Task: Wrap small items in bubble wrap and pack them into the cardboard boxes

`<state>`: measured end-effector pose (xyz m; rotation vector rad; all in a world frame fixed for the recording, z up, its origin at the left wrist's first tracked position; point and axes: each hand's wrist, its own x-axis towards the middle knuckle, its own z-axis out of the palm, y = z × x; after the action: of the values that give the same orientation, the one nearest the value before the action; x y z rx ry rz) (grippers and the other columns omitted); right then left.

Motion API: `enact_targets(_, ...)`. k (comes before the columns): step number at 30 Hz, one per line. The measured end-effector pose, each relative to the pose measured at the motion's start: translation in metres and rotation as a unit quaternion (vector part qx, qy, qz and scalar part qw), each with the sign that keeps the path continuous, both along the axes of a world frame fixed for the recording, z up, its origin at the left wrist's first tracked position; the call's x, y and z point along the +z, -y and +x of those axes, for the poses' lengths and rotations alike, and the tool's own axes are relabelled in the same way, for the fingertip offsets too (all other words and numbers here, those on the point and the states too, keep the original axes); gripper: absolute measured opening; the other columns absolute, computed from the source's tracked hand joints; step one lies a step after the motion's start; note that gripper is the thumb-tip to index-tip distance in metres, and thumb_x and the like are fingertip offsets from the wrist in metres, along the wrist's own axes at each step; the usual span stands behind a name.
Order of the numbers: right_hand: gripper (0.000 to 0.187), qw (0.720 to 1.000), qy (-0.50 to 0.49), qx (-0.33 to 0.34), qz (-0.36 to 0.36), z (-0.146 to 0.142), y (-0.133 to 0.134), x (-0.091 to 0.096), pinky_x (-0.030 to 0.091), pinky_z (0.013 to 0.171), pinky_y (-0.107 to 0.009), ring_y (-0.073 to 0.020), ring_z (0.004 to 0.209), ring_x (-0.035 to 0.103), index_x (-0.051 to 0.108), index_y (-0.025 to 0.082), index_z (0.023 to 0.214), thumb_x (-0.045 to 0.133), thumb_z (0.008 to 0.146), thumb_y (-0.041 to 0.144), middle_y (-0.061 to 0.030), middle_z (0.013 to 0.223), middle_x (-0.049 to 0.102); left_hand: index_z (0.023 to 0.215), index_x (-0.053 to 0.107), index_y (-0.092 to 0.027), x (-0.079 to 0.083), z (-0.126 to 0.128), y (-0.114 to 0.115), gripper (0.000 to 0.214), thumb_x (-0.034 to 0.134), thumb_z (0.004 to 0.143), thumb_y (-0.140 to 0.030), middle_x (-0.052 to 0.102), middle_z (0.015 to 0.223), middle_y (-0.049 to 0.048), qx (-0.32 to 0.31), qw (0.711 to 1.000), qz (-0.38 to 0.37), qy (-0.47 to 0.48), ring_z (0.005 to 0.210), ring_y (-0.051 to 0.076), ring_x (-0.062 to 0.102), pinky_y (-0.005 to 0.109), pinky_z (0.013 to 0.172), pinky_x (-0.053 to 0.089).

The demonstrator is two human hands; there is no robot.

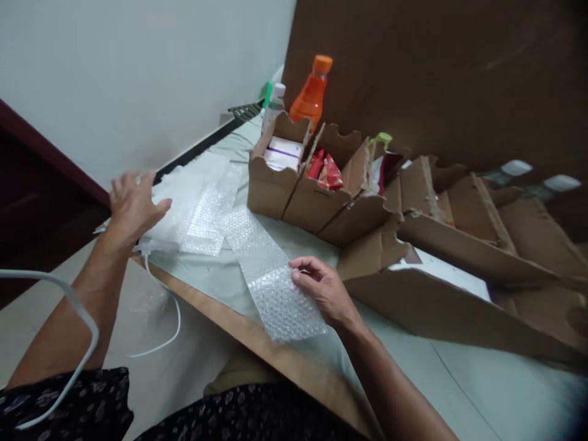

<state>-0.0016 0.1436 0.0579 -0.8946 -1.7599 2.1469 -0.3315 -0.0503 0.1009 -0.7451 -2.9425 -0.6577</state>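
Observation:
A strip of clear bubble wrap lies on the pale green table top. My right hand rests on its near right edge, fingers curled and pinching the wrap. My left hand lies flat with fingers spread on a pile of more bubble wrap sheets at the table's left edge, holding nothing.
A row of cardboard divider boxes holds a white and purple packet and red snack packets. An orange bottle and a clear bottle stand behind. A tall cardboard sheet rises at the back. A white cable hangs off the table.

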Motion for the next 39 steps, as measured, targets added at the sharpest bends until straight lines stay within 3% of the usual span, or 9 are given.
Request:
enact_targets(3,0.038,0.999,0.035,-0.024,-0.011,0.048,0.006,-0.006,0.038,0.049,-0.022,-0.0096,0.054,0.046,0.072,0.02,0.096,0.083,0.069,0.045,0.0035,0.065,0.057,0.146,0.05,-0.011,0.001,0.056,-0.003,0.064,0.06,0.089,-0.038,0.058,0.144,0.017,-0.093,0.995,-0.021,-0.022,0.134,0.035,0.052,0.053,0.114,0.04)
enact_targets(6,0.039,0.996,0.064,-0.058,-0.013,0.093,0.013,-0.013,0.036,0.052,-0.023,-0.0094,0.055,0.046,0.075,0.019,0.095,0.085,0.069,0.046,0.0025,0.065,0.059,0.14,0.057,-0.019,-0.021,0.123,-0.009,0.059,0.053,0.09,-0.048,0.074,0.114,0.0089,-0.204,0.971,-0.055,0.114,0.1,0.028,0.07,0.045,0.094,0.055)
enact_targets(11,0.036,0.989,0.069,-0.118,-0.054,0.147,0.039,-0.029,0.037,0.054,-0.024,-0.0109,0.057,0.048,0.074,0.02,0.094,0.085,0.07,0.044,0.0018,0.067,0.061,0.134,0.061,-0.017,-0.077,0.202,-0.031,0.05,0.052,0.091,-0.04,0.066,0.134,0.0149,-0.382,0.92,-0.028,0.076,0.126,0.032,0.059,0.049,0.106,0.048)
enact_targets(18,0.033,0.989,0.023,-0.098,-0.111,0.174,0.081,-0.047,0.043,0.054,-0.026,-0.0123,0.055,0.051,0.072,0.024,0.106,0.08,0.078,0.04,0.0036,0.067,0.059,0.134,0.059,-0.021,-0.097,0.219,-0.073,0.047,0.054,0.088,-0.028,0.057,0.149,0.0137,-0.439,0.897,-0.043,0.034,0.144,0.034,0.044,0.057,0.117,0.035)
enact_targets(24,0.024,0.991,0.011,0.039,-0.124,0.183,0.09,-0.034,0.05,0.064,-0.026,-0.0132,0.071,0.062,0.078,0.024,0.102,0.076,0.082,0.038,-0.0008,0.084,0.069,0.135,0.061,-0.02,-0.08,0.228,-0.041,0.048,0.054,0.088,-0.028,0.049,0.157,0.0123,-0.453,0.885,0.038,0.105,0.152,0.033,0.034,0.058,0.123,0.028)
enact_targets(31,0.031,0.955,-0.101,-0.096,-0.262,0.158,0.084,-0.026,0.056,0.064,-0.026,-0.0114,0.067,0.06,0.073,0.023,0.106,0.077,0.081,0.041,-0.0003,0.087,0.069,0.152,0.046,-0.027,-0.059,0.24,0.014,0.075,0.059,0.087,-0.064,0.059,0.148,0.0143,-0.428,0.726,0.203,0.498,0.141,0.033,0.051,0.052,0.117,0.04)
enact_targets(33,0.036,0.95,-0.115,-0.104,-0.273,0.147,0.078,-0.027,0.057,0.065,-0.028,-0.0153,0.076,0.066,0.069,0.022,0.112,0.073,0.083,0.044,-0.0036,0.093,0.071,0.152,0.044,-0.027,-0.063,0.248,0.01,0.085,0.07,0.079,-0.062,0.065,0.139,0.0152,-0.387,0.753,0.209,0.489,0.132,0.033,0.059,0.048,0.11,0.047)
enact_targets(35,0.039,0.949,-0.114,-0.104,-0.275,0.139,0.072,-0.029,0.058,0.063,-0.028,-0.0198,0.089,0.071,0.064,0.022,0.115,0.07,0.085,0.047,-0.0081,0.106,0.073,0.147,0.049,-0.023,-0.071,0.258,-0.001,0.079,0.073,0.078,-0.051,0.072,0.118,0.0116,-0.324,0.815,0.203,0.435,0.11,0.028,0.068,0.042,0.096,0.054)
enact_targets(39,0.06,0.956,-0.092,-0.125,-0.248,0.135,0.063,-0.035,0.056,0.057,-0.027,-0.0219,0.089,0.074,0.045,0.025,0.136,0.069,0.086,0.05,-0.011,0.112,0.075,0.132,0.06,-0.014,-0.09,0.269,-0.025,0.057,0.062,0.083,-0.042,0.066,0.08,0.001,-0.24,0.89,0.202,0.331,0.073,0.018,0.064,0.032,0.072,0.053)
